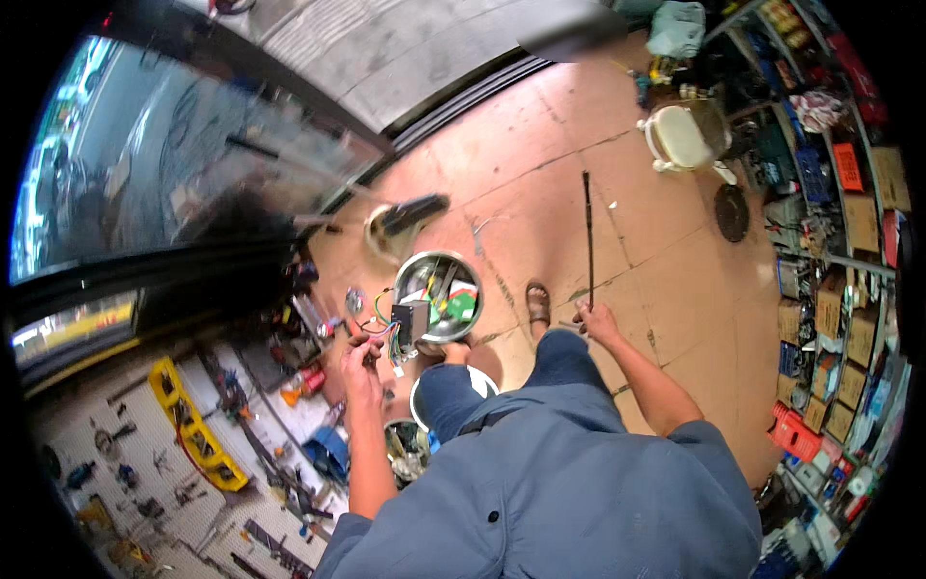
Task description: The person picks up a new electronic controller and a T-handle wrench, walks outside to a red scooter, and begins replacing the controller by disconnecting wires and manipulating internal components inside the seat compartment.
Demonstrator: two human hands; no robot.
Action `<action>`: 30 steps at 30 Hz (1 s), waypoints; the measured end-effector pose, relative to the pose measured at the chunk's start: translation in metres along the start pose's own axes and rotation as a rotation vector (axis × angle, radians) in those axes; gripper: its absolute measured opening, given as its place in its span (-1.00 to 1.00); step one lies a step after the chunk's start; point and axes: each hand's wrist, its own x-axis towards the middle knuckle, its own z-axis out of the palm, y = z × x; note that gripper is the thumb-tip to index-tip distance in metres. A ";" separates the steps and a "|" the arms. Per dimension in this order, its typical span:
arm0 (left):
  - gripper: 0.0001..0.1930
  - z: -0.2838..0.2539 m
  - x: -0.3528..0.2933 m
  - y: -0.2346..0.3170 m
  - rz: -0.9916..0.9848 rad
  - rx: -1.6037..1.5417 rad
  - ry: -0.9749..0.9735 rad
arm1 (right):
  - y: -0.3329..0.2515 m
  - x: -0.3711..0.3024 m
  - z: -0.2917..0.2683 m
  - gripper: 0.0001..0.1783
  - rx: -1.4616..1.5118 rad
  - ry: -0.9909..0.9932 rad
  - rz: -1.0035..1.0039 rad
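My left hand [361,363] is closed, its fingertips on the coloured wires [391,335] of a small dark-grey box-shaped electrical module [413,323]. White connectors dangle from some of those wires. The module shows in front of the lower left rim of a round metal basin [402,280], which holds a green-and-white packet and other small items. On the other side, my right hand [599,321] grips the lower end of a long thin black rod [589,236], which points away from me over the tiled floor.
Pegboard with tools and a yellow level-like bar [193,425] lines the left. A glass door [203,154] stands beyond it. Far right are a cream plastic stool [680,137] and packed shelves with boxes [828,304]. A white bucket [418,400] sits beside my leg.
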 end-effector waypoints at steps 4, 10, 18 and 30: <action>-0.85 0.094 0.007 0.017 0.057 -0.010 -0.071 | -0.017 0.005 -0.072 -0.50 0.167 -0.052 0.097; -0.84 0.219 0.045 0.067 0.205 0.085 -0.207 | -0.071 0.070 -0.106 -0.61 0.346 -0.183 0.095; -0.84 0.362 0.168 0.142 0.253 -0.177 -0.402 | -0.298 0.203 -0.130 -0.67 0.316 -0.400 -0.329; -0.82 0.567 0.394 0.379 0.211 -0.454 -0.545 | -0.680 0.380 -0.206 -0.29 0.308 -0.443 -0.817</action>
